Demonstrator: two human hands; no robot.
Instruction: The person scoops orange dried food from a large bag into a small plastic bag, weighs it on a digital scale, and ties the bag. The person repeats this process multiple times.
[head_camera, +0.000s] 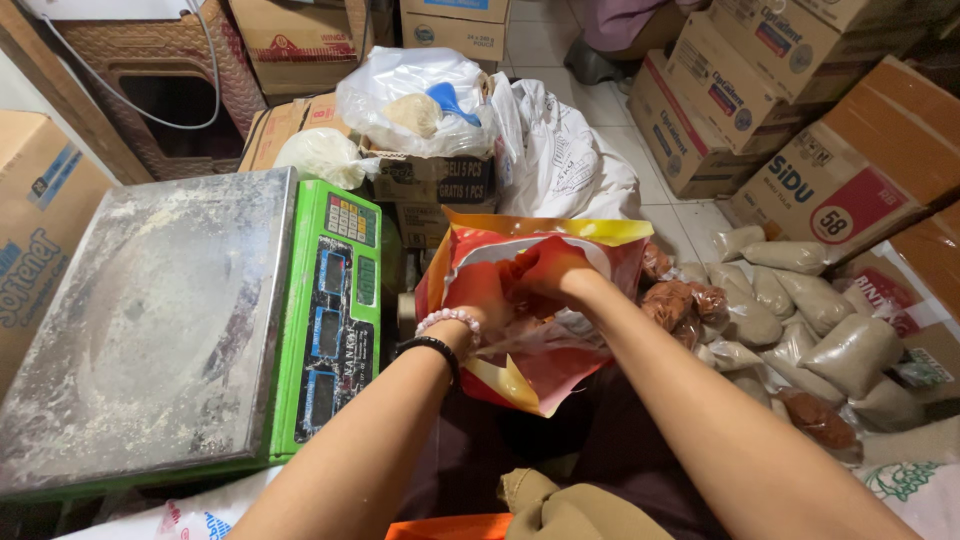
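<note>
Both forearms are bare from the elbow down; no sleeves show anywhere along them. The left hand (478, 290) has two bands at its wrist. Nearer the hand sits a bracelet of small, round, pale pink beads (447, 318), strung in a single row. Just behind that beaded bracelet, toward the elbow, lies a thin black band (430, 348), plain and smooth, without any visible clasp or charm. The right hand (545, 272) and its wrist carry nothing: no ring, watch or band can be seen. Below the black band, at the lower edge of the view, dark maroon cloth (600, 450) covers the person's lap.
</note>
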